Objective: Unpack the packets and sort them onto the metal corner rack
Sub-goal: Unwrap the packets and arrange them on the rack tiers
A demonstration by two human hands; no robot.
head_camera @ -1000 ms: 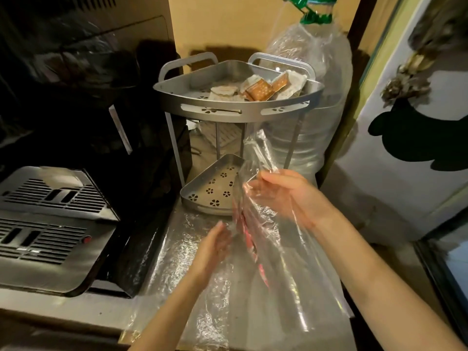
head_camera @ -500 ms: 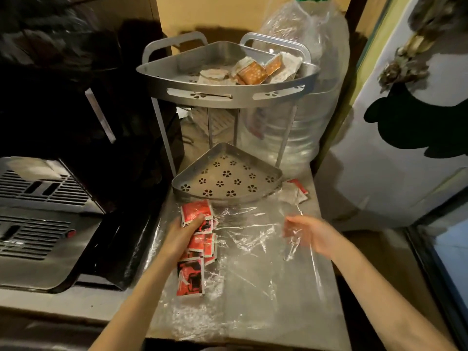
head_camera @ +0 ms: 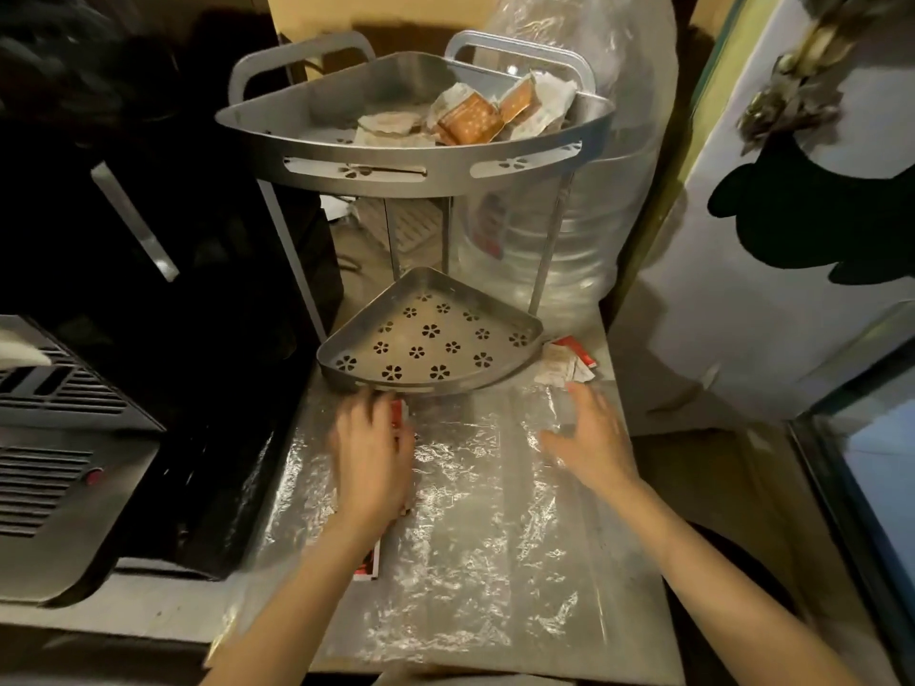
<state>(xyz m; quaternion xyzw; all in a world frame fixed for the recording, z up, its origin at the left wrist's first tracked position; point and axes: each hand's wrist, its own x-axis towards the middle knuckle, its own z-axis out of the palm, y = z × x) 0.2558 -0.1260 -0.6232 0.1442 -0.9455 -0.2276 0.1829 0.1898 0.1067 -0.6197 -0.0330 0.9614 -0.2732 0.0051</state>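
Red packets (head_camera: 370,561) lie on the counter in front of the metal corner rack (head_camera: 416,180), mostly hidden under the left hand (head_camera: 372,462), which lies palm down over them with fingers spread loosely; a red edge peeks out by the fingertips and another corner shows below the wrist (whether the fingers actually pinch any packet I cannot tell, as the hand is blurred). A few more red and white packets (head_camera: 567,361) lie just beside the right corner of the rack's lower tray (head_camera: 431,339), whose flower-punched floor holds nothing. The right hand (head_camera: 586,438) hovers flat and open over the clear plastic bag (head_camera: 470,512), fingers extended toward those loose packets and gripping nothing. The bag is spread crinkled across the steel counter (head_camera: 629,561), reaching up to the front of the lower tray. On the rack's upper tray (head_camera: 396,156) sit orange sachets (head_camera: 470,118) and pale wrapped packets (head_camera: 391,123), piled toward the right rear. Behind the rack to the right stands a large clear water bottle (head_camera: 584,230) wrapped in plastic, and to the left a dark appliance (head_camera: 148,289) with a grilled metal drip tray (head_camera: 54,438).
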